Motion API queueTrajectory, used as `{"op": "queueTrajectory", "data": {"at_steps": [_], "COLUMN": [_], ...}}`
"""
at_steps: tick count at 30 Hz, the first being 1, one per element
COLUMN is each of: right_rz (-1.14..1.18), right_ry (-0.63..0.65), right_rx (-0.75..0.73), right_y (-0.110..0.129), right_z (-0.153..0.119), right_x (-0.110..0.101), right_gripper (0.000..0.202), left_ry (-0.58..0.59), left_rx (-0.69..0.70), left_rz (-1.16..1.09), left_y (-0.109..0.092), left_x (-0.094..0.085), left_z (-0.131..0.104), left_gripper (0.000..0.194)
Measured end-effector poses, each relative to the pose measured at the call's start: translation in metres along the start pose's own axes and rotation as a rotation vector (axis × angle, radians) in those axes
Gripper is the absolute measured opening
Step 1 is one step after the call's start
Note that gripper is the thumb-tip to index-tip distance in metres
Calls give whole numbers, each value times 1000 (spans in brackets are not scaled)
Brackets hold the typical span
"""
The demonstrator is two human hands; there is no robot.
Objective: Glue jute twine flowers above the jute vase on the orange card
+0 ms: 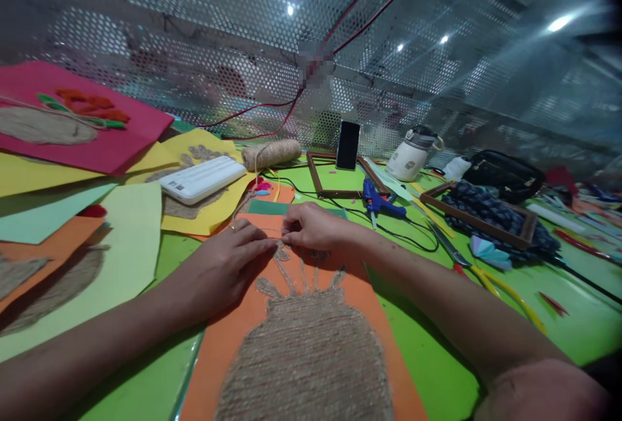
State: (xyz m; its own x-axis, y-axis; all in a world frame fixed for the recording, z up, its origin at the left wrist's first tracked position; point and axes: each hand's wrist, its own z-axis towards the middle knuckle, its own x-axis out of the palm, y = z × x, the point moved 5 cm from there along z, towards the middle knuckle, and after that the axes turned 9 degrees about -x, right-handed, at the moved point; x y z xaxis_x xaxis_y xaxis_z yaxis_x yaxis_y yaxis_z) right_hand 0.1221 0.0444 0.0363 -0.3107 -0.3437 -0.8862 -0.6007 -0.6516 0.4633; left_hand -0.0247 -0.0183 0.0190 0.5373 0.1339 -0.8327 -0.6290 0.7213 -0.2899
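Note:
An orange sheet [204, 369] lies in front of me, with a large pot-like shape of coiled jute twine [306, 356] stuck on it. Thin twine stems with small loops rise from the top of that shape. At the sheet's upper end, my left hand [233, 259] has its fingers closed together, tips on the twine beside a small loop. My right hand [311, 227] pinches the same strand of jute twine, its fingertips almost touching the left ones. The exact grip is partly hidden by the fingers.
Beyond my hands are a twine roll [272, 153], a white device [203, 179], a brown frame [315, 175], an upright phone [348, 144] and a blue glue gun [379, 201]. Yellow-handled scissors [505, 291] and a bottle [409, 155] lie right; coloured sheets [131, 233] pile left.

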Motion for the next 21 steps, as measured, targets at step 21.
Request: {"op": "queueTrajectory", "data": {"at_steps": [21], "right_rz": [263], "right_ry": [-197], "right_rx": [81], "right_y": [-29], "right_z": [-2], "right_x": [-34], "right_gripper": [15], "left_ry": [64], "left_rx": [70], "left_rz": [188], "left_y": [-13], "left_x": [-2], "left_z": [7], "left_gripper": [30]}}
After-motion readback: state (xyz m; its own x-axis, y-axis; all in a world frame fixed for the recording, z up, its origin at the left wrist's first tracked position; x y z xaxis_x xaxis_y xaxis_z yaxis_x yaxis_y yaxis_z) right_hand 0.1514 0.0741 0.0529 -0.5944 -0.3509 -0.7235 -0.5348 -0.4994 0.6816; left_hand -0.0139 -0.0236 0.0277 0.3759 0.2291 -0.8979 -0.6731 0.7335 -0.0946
